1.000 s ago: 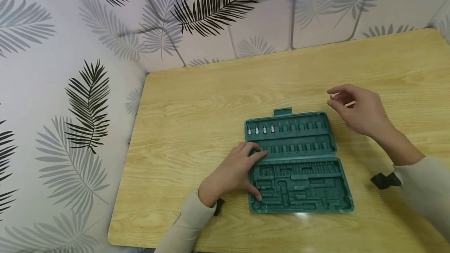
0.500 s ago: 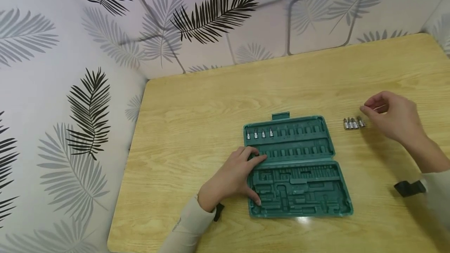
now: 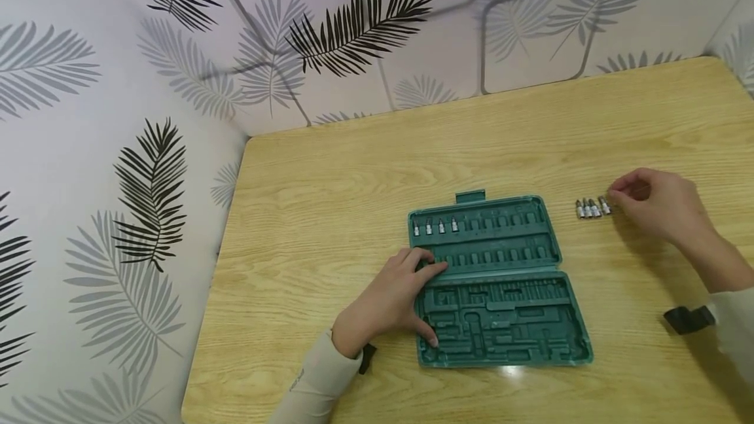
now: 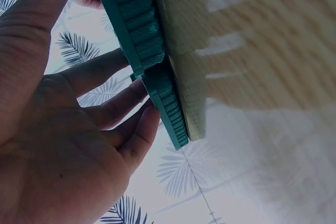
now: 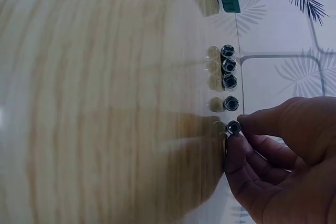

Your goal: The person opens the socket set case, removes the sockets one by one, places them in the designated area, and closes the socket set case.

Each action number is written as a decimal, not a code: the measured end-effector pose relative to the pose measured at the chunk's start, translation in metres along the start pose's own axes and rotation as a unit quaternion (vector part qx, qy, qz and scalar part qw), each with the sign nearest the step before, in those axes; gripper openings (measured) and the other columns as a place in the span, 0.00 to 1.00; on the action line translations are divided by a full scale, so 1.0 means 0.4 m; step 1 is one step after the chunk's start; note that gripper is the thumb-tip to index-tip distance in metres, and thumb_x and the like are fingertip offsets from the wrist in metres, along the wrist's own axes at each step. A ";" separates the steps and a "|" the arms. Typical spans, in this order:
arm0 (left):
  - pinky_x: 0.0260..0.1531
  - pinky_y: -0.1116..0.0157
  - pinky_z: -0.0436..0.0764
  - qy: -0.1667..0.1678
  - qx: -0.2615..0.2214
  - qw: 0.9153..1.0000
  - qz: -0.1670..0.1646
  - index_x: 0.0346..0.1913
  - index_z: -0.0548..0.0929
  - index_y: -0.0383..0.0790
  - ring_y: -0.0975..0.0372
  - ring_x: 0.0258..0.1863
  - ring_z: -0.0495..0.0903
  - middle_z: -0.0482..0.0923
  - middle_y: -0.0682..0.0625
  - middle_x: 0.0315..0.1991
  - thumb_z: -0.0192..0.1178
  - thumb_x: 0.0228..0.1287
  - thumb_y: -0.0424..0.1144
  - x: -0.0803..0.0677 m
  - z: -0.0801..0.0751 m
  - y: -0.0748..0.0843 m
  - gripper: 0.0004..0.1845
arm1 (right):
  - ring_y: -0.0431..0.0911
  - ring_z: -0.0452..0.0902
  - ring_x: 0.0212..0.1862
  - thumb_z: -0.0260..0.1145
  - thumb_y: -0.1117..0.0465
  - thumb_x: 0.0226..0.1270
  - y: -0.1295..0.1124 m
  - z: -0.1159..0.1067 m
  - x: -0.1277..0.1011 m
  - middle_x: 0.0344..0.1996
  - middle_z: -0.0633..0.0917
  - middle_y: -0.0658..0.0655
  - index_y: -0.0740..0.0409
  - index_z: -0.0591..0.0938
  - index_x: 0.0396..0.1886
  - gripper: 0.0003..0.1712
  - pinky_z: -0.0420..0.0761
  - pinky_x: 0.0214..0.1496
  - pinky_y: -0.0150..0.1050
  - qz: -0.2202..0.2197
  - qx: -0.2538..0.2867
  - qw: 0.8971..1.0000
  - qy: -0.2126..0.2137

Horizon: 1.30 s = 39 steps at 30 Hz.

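Note:
A green tool case (image 3: 501, 267) lies unfolded on the table, its moulded slots facing up. Along its left side my left hand (image 3: 391, 293) rests, with fingers on the rim and the thumb on the lower half; the left wrist view shows the fingertips (image 4: 139, 85) touching the case edge. Several silver bit sockets (image 3: 434, 226) fill the left end of the top row of slots. More bit sockets (image 5: 229, 65) are lined up on the table right of the case. At that line's right end, my right hand (image 3: 662, 205) pinches one bit socket (image 5: 233, 127) between thumb and finger.
The wooden table (image 3: 318, 201) reaches back to a wall (image 3: 412, 38) printed with leaves. A latch tab (image 3: 470, 196) sticks out from the case's far edge. Black straps (image 3: 688, 319) hang under the wrists.
My right hand has moved right and down from above the case's right side to the line of bit sockets, taking hold of the end one. The left hand stays on the case.

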State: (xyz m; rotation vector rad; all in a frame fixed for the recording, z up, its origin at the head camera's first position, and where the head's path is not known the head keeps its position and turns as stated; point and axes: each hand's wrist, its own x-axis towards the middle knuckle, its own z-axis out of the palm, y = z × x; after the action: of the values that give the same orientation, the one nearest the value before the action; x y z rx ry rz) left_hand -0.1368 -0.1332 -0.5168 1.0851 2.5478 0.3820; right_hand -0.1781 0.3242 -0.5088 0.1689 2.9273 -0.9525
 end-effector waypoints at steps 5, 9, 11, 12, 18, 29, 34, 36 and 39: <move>0.75 0.50 0.74 0.001 0.003 1.000 -0.003 0.84 0.70 0.50 0.52 0.71 0.71 0.69 0.46 0.75 0.84 0.37 0.76 0.000 -0.004 0.001 0.69 | 0.51 0.81 0.35 0.66 0.59 0.82 -0.002 -0.004 0.000 0.37 0.88 0.67 0.69 0.86 0.48 0.14 0.70 0.32 0.33 -0.016 -0.009 1.000 -0.006; 0.75 0.50 0.74 0.006 0.005 1.000 0.001 0.84 0.71 0.50 0.52 0.71 0.71 0.69 0.47 0.75 0.83 0.38 0.77 -0.001 0.002 -0.003 0.68 | 0.49 0.81 0.35 0.65 0.60 0.82 -0.006 -0.006 -0.006 0.37 0.88 0.67 0.69 0.85 0.49 0.13 0.71 0.32 0.35 -0.023 -0.009 1.000 -0.018; 0.76 0.50 0.74 -0.002 0.007 1.000 -0.005 0.83 0.71 0.48 0.52 0.71 0.71 0.70 0.46 0.75 0.86 0.37 0.73 -0.005 -0.030 0.021 0.68 | 0.51 0.82 0.36 0.64 0.60 0.82 -0.008 -0.006 -0.008 0.39 0.88 0.69 0.69 0.85 0.50 0.14 0.72 0.33 0.35 -0.024 -0.007 0.999 -0.019; 0.76 0.51 0.74 -0.006 0.010 1.000 -0.008 0.83 0.72 0.47 0.52 0.71 0.71 0.70 0.46 0.75 0.87 0.37 0.71 -0.008 -0.046 0.034 0.68 | 0.53 0.82 0.37 0.64 0.60 0.82 -0.009 -0.006 -0.009 0.39 0.88 0.70 0.70 0.85 0.50 0.14 0.72 0.33 0.35 -0.025 -0.007 0.999 -0.018; 0.78 0.52 0.73 -0.024 0.008 0.999 -0.028 0.83 0.72 0.46 0.53 0.73 0.71 0.70 0.46 0.76 0.89 0.39 0.66 -0.015 -0.084 0.064 0.65 | 0.59 0.83 0.40 0.63 0.60 0.83 -0.006 -0.001 -0.008 0.41 0.88 0.73 0.71 0.85 0.50 0.15 0.72 0.31 0.33 -0.033 -0.001 0.999 -0.002; 0.78 0.53 0.73 -0.023 0.010 1.000 -0.019 0.83 0.72 0.47 0.53 0.72 0.71 0.70 0.46 0.75 0.89 0.38 0.67 -0.016 -0.078 0.070 0.66 | 0.31 0.76 0.35 0.65 0.58 0.81 -0.049 0.000 -0.029 0.39 0.87 0.68 0.68 0.86 0.51 0.15 0.68 0.29 0.28 -0.052 0.033 0.995 0.079; 0.77 0.52 0.73 -0.019 0.012 1.000 -0.018 0.82 0.73 0.47 0.53 0.72 0.71 0.71 0.46 0.75 0.89 0.37 0.67 -0.013 -0.077 0.070 0.66 | 0.22 0.71 0.35 0.69 0.64 0.78 -0.141 0.020 -0.031 0.35 0.88 0.61 0.64 0.90 0.47 0.08 0.70 0.30 0.26 -0.142 0.063 0.984 0.091; 0.77 0.52 0.74 -0.016 0.012 1.000 -0.017 0.82 0.73 0.47 0.53 0.72 0.72 0.71 0.46 0.75 0.89 0.37 0.67 -0.012 -0.078 0.070 0.66 | 0.29 0.76 0.37 0.70 0.64 0.78 -0.188 0.042 -0.025 0.35 0.89 0.58 0.62 0.91 0.47 0.07 0.73 0.32 0.29 -0.172 0.057 0.981 0.065; 0.77 0.52 0.74 -0.013 0.015 1.000 -0.014 0.82 0.73 0.46 0.53 0.72 0.72 0.71 0.46 0.74 0.89 0.37 0.68 -0.009 -0.081 0.071 0.66 | 0.43 0.83 0.39 0.69 0.63 0.79 -0.263 0.088 -0.017 0.39 0.90 0.58 0.63 0.91 0.49 0.09 0.82 0.39 0.38 -0.199 0.042 0.979 -0.013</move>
State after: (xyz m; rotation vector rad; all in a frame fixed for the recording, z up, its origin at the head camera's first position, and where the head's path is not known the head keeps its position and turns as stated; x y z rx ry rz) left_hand -0.1296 -0.1202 -0.4760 1.0575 2.5506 0.3226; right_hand -0.1834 0.2185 -0.4752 -0.4402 2.9552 -1.1104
